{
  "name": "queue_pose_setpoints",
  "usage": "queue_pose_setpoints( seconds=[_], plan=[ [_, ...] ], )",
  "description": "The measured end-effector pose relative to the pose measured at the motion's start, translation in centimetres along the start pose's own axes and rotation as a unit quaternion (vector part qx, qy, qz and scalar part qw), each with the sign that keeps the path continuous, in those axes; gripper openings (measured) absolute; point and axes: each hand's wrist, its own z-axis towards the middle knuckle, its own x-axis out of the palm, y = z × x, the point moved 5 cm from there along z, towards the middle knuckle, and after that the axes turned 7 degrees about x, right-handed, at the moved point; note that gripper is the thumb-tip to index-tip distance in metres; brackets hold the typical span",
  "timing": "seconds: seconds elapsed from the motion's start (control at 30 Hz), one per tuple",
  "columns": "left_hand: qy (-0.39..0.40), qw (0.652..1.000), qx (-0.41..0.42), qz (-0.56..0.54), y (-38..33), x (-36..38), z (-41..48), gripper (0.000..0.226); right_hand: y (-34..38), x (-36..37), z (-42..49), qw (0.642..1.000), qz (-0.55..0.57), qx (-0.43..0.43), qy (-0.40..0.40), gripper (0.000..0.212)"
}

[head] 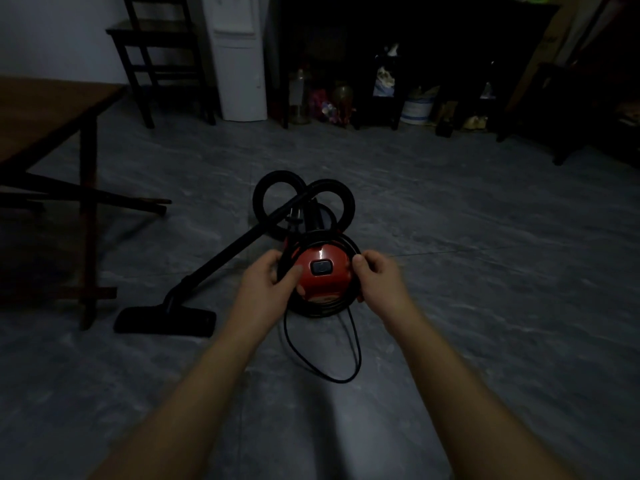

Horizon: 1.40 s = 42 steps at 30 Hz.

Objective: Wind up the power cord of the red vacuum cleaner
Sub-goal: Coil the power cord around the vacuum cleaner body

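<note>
Several turns of black power cord (313,308) are already laid around the rear end of the red vacuum cleaner (320,271), which lies on the grey floor (485,271) near the middle of the open space, well apart from the wooden table (52,109) at the left edge. The coil is held from both sides: the left hand (266,282) is closed with its fingers (292,275) pinching the strands at the left of the ring, and the right hand (377,275) is curled with its fingers (358,263) narrow around the strands at the right. One long slack loop (329,372) is left hanging out of the bottom of the coil onto the floor towards the person; the plug is not seen.

Risk is judged to lie mostly in that slack loop. If it is drawn in without tension, the new turn may sit loose and slide off the rounded red shell, and the stacked turns could spring apart with it. If either pinch is eased too early, the coil may be lost on that side. A twist in the loop may be pulled into a kink. The black hose (304,199) and wand (225,261) lie just beyond and to the left, and the cord could be snagged on them. Dim light makes the strand count hard to judge.
</note>
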Motion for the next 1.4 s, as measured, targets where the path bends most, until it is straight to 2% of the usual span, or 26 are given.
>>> queue_pose_setpoints(
  seconds=[0.1, 0.23, 0.4, 0.5, 0.6, 0.7, 0.97, 1.1, 1.23, 1.4],
  plan=[
    [0.043, 0.998, 0.019, 0.048, 0.1, 0.3, -0.3, 0.021, -0.1, -0.1, 0.0, 1.0, -0.021, -0.016, -0.004, 0.031],
    [0.042, 0.996, 0.057, 0.053, -0.6, 0.4, -0.5, 0.048, 0.1, -0.3, 0.0, 0.999, -0.04, -0.035, -0.011, 0.031],
    [0.004, 1.0, 0.013, -0.021, -0.6, 0.3, -0.3, 0.077, -0.1, -0.4, 0.2, 0.998, -0.058, -0.033, -0.018, 0.028],
    [-0.006, 0.999, -0.012, -0.029, -0.2, 0.1, -0.2, 0.084, -0.1, -0.8, 0.3, 0.998, -0.057, -0.027, -0.027, 0.027],
    [-0.002, 0.999, -0.006, 0.032, -0.4, -0.4, -0.2, 0.069, -0.3, -1.2, 0.3, 0.997, -0.063, -0.02, -0.037, 0.025],
    [0.061, 0.996, 0.016, 0.064, -0.8, 0.2, -0.6, 0.051, -0.5, -1.2, 0.1, 0.997, -0.06, -0.018, -0.047, 0.027],
    [0.134, 0.991, -0.008, 0.023, -1.2, 0.7, -0.7, 0.043, -0.7, -1.8, 0.1, 0.997, -0.025, -0.009, -0.075, 0.03],
    [0.129, 0.991, 0.027, 0.022, -1.9, 0.7, -1.0, 0.029, -1.0, -1.9, 0.4, 0.996, -0.059, -0.022, -0.069, 0.029],
    [0.107, 0.983, 0.075, 0.13, -1.6, 0.4, -0.8, 0.016, -0.6, -1.7, 0.4, 0.993, -0.098, -0.053, -0.028, 0.029],
    [0.106, 0.976, 0.105, 0.158, -2.4, 0.6, -1.0, 0.013, -0.3, -1.7, 0.1, 0.993, -0.081, -0.075, 0.03, 0.033]
  ],
)
